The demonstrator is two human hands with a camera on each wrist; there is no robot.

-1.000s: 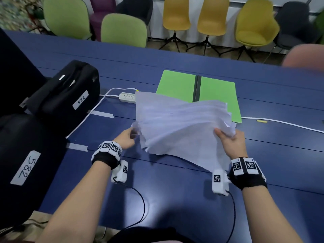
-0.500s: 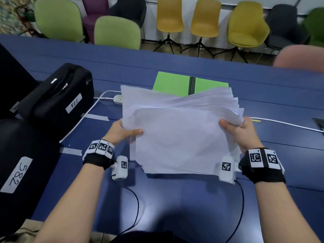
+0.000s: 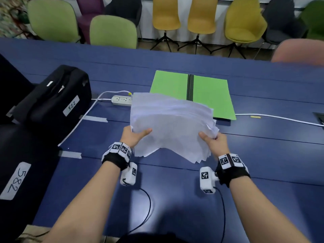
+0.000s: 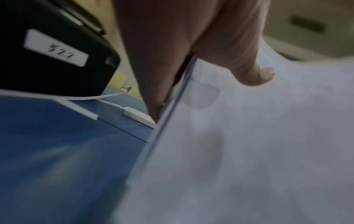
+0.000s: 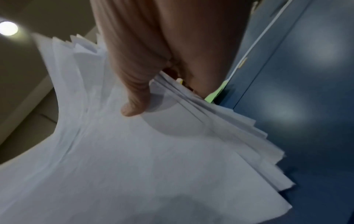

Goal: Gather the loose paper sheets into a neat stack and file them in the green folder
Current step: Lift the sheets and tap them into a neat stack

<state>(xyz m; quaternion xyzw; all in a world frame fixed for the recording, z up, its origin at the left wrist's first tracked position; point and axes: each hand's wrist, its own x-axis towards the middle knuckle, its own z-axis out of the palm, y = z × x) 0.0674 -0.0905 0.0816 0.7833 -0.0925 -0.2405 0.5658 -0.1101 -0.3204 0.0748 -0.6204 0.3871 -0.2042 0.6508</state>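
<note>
An uneven bundle of white paper sheets (image 3: pixel 170 123) hangs above the blue table (image 3: pixel 263 163), with both hands holding it. My left hand (image 3: pixel 135 135) pinches its left edge, thumb on top, as the left wrist view shows on the sheets (image 4: pixel 249 144). My right hand (image 3: pixel 213 140) pinches the right edge, where the sheets (image 5: pixel 134 159) fan out in steps. The green folder (image 3: pixel 210 95) lies open and flat on the table just beyond the bundle; the paper hides its near left corner.
Two black cases (image 3: pixel 52 100) with number labels stand at the left. A white power strip (image 3: pixel 121 100) and its cable lie left of the folder, another white cable (image 3: pixel 280 118) runs off right. Chairs (image 3: pixel 112 32) line the far edge.
The bundle was raised upright in front of the folder, then dropped back lower and tilted away, its edges closer together than a second ago. Both hands kept their hold.
</note>
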